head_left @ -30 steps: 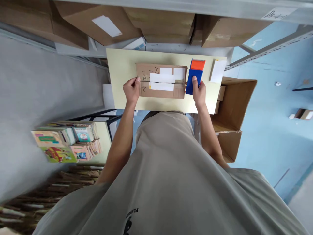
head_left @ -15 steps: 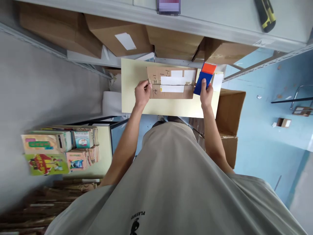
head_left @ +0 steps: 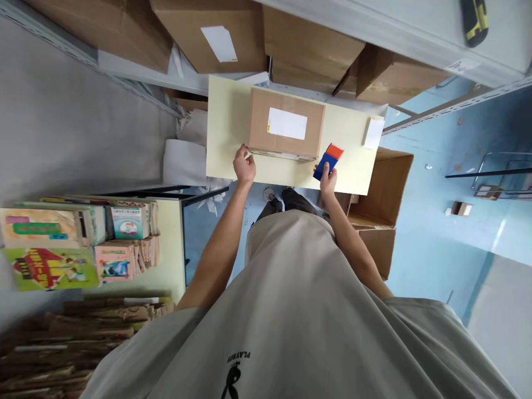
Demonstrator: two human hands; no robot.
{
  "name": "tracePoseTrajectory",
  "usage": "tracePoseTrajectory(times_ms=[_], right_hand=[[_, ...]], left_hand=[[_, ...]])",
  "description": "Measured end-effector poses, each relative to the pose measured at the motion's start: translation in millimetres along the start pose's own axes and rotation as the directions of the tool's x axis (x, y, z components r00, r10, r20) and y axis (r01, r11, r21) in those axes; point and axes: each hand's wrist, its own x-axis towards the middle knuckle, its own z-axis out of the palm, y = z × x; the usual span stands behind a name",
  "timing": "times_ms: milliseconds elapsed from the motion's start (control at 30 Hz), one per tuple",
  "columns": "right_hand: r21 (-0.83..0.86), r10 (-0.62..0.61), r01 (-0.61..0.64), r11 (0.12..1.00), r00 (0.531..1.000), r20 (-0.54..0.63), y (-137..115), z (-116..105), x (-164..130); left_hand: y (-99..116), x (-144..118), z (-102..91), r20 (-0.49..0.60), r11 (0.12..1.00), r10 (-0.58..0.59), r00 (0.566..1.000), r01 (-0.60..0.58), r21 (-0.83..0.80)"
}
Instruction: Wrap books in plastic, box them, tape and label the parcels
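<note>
A brown cardboard box [head_left: 286, 124] lies on the pale yellow tabletop [head_left: 351, 130], a white label on its upper face. Its side towards me shows as a narrow strip with white paper and tape. My left hand [head_left: 244, 165] is at the box's near left corner, thumb and fingers pinched together; what they hold, if anything, is too small to make out. Beyond the near right corner, my right hand [head_left: 328, 178] grips a flat blue object with an orange end [head_left: 327, 162], thumb on top. I cannot tell its exact kind.
Cardboard boxes [head_left: 311, 47] fill the shelf behind the table. A yellow-and-black utility knife [head_left: 474, 25] rests on the upper shelf. Books [head_left: 54, 227] stand stacked at left. An open carton [head_left: 384, 188] is right of the table, and a white box [head_left: 373, 133] lies at its right end.
The box has turned: its taped, labelled face was up and now faces me, with another labelled face up. Both hands have come down to its near side. The view has shifted.
</note>
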Motion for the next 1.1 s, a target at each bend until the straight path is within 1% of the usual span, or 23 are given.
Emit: tracePoseTrajectory(times_ms=[67, 100, 133, 167, 200, 233, 267, 300, 333, 367, 433, 500, 567, 633, 667, 767, 833, 933, 1000, 1100], right_hand=[[-0.183, 0.058, -0.072, 0.98, 0.995, -0.078, 16.6, -16.2, -24.5], [-0.297, 0.069, -0.089, 0.951, 0.995, -0.075, 25.3, -26.5, -37.9], [-0.383, 0.071, -0.081, 0.92, 0.997, -0.04, 33.7, -37.3, -50.8], [-0.464, 0.062, -0.045, 0.885, 0.998, 0.022, 41.2, -47.7, -62.4], [-0.527, 0.049, 0.01, 0.85, 0.994, 0.097, 47.5, -57.1, -71.9], [-0.577, 0.03, 0.081, 0.813, 0.983, 0.18, 52.6, -65.3, -78.8], [-0.621, 0.007, 0.169, 0.765, 0.963, 0.27, 56.4, -71.9, -82.9], [-0.649, -0.017, 0.259, 0.715, 0.935, 0.354, 59.3, -77.2, -84.1], [-0.66, -0.045, 0.34, 0.669, 0.906, 0.422, 61.4, -81.4, -82.8], [-0.658, -0.076, 0.418, 0.627, 0.873, 0.482, 63.0, -84.7, -79.3], [-0.625, -0.146, 0.556, 0.548, 0.799, 0.583, 65.3, -90.3, -67.9], [-0.584, -0.21, 0.657, 0.477, 0.73, 0.65, 66.9, -96.1, -53.2], [-0.542, -0.259, 0.729, 0.418, 0.668, 0.698, 67.8, -102.8, -37.8], [-0.505, -0.284, 0.774, 0.383, 0.619, 0.733, 67.7, -110.7, -23.0], [-0.488, -0.287, 0.786, 0.379, 0.602, 0.745, 67.4, -115.2, -16.0], [-0.441, -0.27, 0.792, 0.422, 0.574, 0.773, 67.3, -130.5, 3.4], [-0.393, -0.263, 0.795, 0.461, 0.546, 0.795, 69.4, -141.5, 15.5], [-0.318, -0.272, 0.799, 0.511, 0.501, 0.822, 75.9, -156.4, 32.0], [-0.284, -0.281, 0.797, 0.533, 0.484, 0.829, 80.8, -163.6, 41.4], [-0.267, -0.273, 0.806, 0.528, 0.459, 0.845, 86.3, -170.1, 53.2]], left_hand=[[2.9, -19.2, -10.7, -0.04, 0.998, 0.051, 0.998, -0.049, 0.047], [6.3, -32.9, -15.4, -0.036, 0.994, 0.082, 0.996, -0.079, 0.076], [10.8, -48.6, -18.8, 0.009, 0.989, 0.106, 0.994, -0.107, 0.098], [16.3, -65.2, -20.4, 0.1, 0.984, 0.126, 0.987, -0.137, 0.111], [22.5, -81.6, -20.0, 0.227, 0.979, 0.146, 0.963, -0.174, 0.107], [29.2, -97.0, -17.7, 0.362, 0.973, 0.167, 0.917, -0.212, 0.09], [36.0, -110.5, -13.7, 0.479, 0.967, 0.188, 0.857, -0.248, 0.065], [42.8, -121.6, -8.8, 0.566, 0.96, 0.208, 0.798, -0.277, 0.037], [49.1, -130.1, -3.4, 0.619, 0.955, 0.224, 0.753, -0.297, 0.016], [54.9, -135.9, 1.6, 0.646, 0.95, 0.234, 0.726, -0.311, 0.005], [64.9, -141.2, 9.4, 0.664, 0.946, 0.248, 0.706, -0.325, -0.007], [73.2, -141.3, 13.7, 0.666, 0.942, 0.26, 0.699, -0.335, -0.017], [81.1, -140.5, 17.4, 0.658, 0.939, 0.274, 0.702, -0.344, -0.023], [89.2, -141.3, 24.0, 0.64, 0.938, 0.281, 0.715, -0.345, -0.027], [93.3, -142.4, 29.2, 0.629, 0.94, 0.279, 0.725, -0.34, -0.025], [104.5, -147.9, 51.5, 0.586, 0.955, 0.24, 0.774, -0.296, 0.0], [110.7, -151.8, 68.9, 0.559, 0.964, 0.207, 0.803, -0.263, 0.021], [117.5, -157.2, 92.2, 0.534, 0.968, 0.189, 0.824, -0.247, 0.038], [120.4, -160.7, 104.5, 0.522, 0.968, 0.186, 0.833, -0.246, 0.048], [121.4, -166.7, 119.4, 0.503, 0.971, 0.168, 0.848, -0.231, 0.066]])
